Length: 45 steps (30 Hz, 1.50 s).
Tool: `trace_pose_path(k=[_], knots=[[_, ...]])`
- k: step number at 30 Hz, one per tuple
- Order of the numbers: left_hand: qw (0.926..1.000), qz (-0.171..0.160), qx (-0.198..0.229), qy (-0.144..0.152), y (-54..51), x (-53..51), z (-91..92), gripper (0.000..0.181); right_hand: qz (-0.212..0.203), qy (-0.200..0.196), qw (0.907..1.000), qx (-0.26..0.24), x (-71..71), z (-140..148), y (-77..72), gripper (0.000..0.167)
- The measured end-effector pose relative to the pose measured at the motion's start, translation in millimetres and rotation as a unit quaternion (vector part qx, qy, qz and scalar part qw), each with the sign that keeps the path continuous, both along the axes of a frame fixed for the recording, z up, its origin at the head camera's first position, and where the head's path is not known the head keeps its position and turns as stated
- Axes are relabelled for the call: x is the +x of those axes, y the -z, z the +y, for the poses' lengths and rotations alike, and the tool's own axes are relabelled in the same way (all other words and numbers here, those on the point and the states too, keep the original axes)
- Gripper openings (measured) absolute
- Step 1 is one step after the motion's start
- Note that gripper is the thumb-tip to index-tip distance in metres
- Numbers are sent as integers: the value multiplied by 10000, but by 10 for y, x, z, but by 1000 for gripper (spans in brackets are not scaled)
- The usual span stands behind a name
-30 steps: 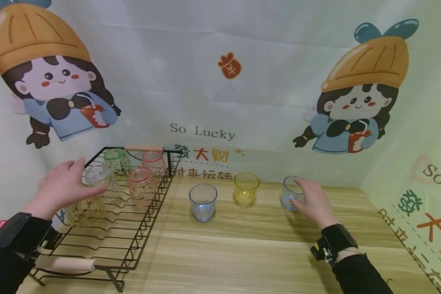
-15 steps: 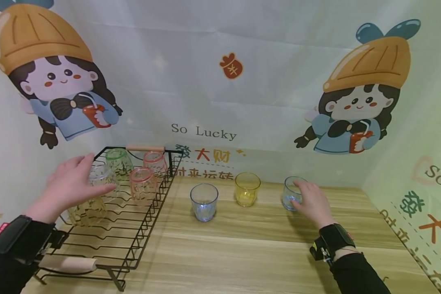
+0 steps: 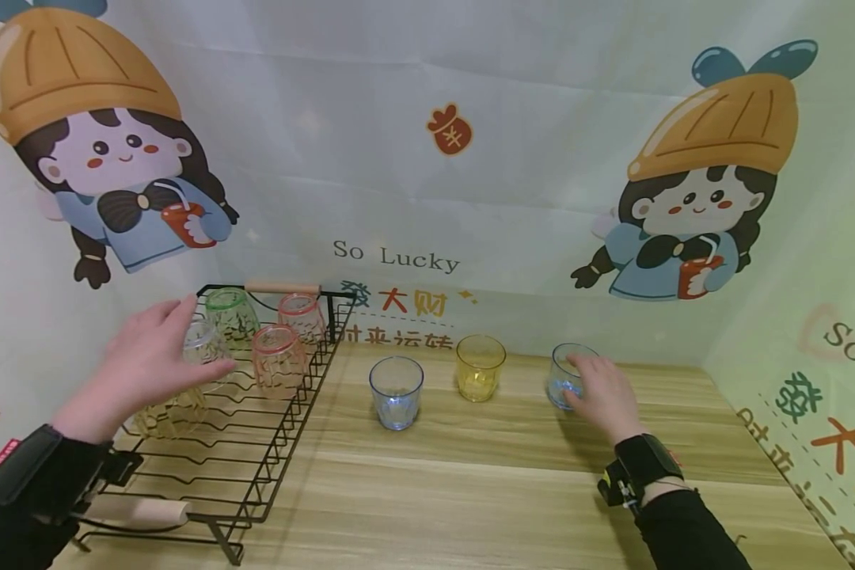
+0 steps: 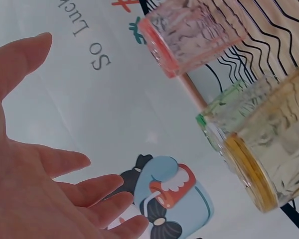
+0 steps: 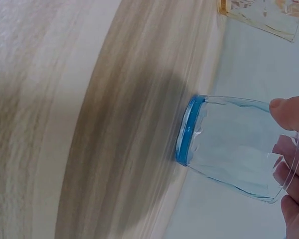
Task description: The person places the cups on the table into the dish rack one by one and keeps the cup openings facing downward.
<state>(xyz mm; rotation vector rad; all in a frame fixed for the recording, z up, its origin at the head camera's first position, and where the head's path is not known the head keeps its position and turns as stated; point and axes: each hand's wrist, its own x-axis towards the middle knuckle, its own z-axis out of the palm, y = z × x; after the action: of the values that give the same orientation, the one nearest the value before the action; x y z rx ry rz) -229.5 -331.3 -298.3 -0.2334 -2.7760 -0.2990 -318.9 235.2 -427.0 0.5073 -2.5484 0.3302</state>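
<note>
Thumb and fingers of the right hand (image 3: pixel 604 397) are around the upper part of a blue-tinted glass (image 3: pixel 561 386), which stands upright on the table at the right. In the right wrist view, the thumb of the right hand (image 5: pixel 295 164) lies at the rim of this glass (image 5: pixel 234 144), and its fingers show behind the far side. Spread and holding nothing, the left hand (image 3: pixel 131 366) hovers over the rack's left side, partly covering an upside-down clear glass (image 3: pixel 205 348), with a yellowish one (image 3: pixel 172 413) below. The left wrist view shows the left hand's (image 4: pixel 55 184) fingers apart, beside the glasses.
The black wire rack (image 3: pixel 221 480) with wooden handles also holds a green glass (image 3: pixel 232 321) and two pink glasses (image 3: pixel 279 364), upside down. Between rack and right hand stand another blue glass (image 3: pixel 397 396) and a yellow glass (image 3: pixel 480 372). A printed cloth hangs behind.
The left hand has moved a little to the right above the rack. The right hand has shifted slightly left at the glass, which stays in about the same place.
</note>
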Motion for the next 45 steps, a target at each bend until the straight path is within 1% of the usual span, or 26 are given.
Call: trace_pose_path(k=[6,11,18,22,25,28,33,40,45], knots=[[9996,204,-98,180,-5,29,96,112,23,44,9999,127,-9,-6,23,51],[9987,321,-143,358,-9,56,196,110,149,-1,9997,217,-16,-10,41,50],[9985,196,-56,515,-27,80,297,110,372,-78,9990,228,-39,-9,90,44],[9985,65,-23,538,-22,78,348,111,429,-111,9985,307,-55,-8,106,39],[9985,39,-1,549,-11,71,388,112,528,-153,9977,405,-62,-9,118,33],[9979,90,-11,637,-5,70,432,112,697,-222,9964,428,-61,-17,126,24],[9972,86,27,744,-11,86,514,110,790,-253,9960,330,-62,-29,139,12],[9971,-37,137,742,-56,93,623,111,714,-182,9971,213,-61,-20,156,13],[9956,-38,166,918,-67,74,697,111,702,-178,9973,104,-43,-8,168,15]])
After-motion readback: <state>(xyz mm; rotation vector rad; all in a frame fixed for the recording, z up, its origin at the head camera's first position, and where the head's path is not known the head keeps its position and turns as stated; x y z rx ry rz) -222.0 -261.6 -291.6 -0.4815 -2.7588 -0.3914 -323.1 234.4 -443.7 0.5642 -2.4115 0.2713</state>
